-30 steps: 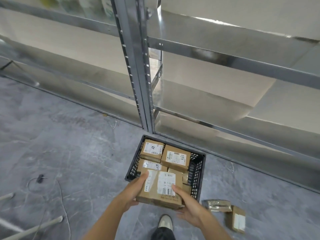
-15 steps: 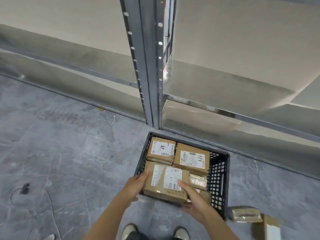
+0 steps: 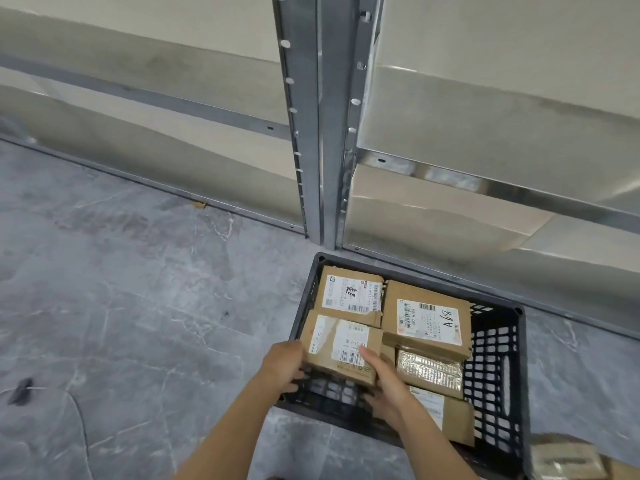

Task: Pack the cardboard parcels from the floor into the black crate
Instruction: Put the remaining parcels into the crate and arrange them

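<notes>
Head cam looks down on the black crate [image 3: 496, 375] by the metal rack [image 3: 317, 133]. Both hands are on one cardboard parcel [image 3: 341, 342]; left hand [image 3: 282, 365] is curled round its left end; right hand [image 3: 388, 389] grips its near right corner. It's down in the crate's left side. Four other parcels [image 3: 427, 317] are already packed; at least one taped parcel [image 3: 564, 460] waits on the floor [image 3: 121, 306] to the right, so I'd say mostly done, not finished.

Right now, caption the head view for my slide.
Left hand and right hand hold a labelled parcel in the black crate, beside other packed parcels.
</notes>
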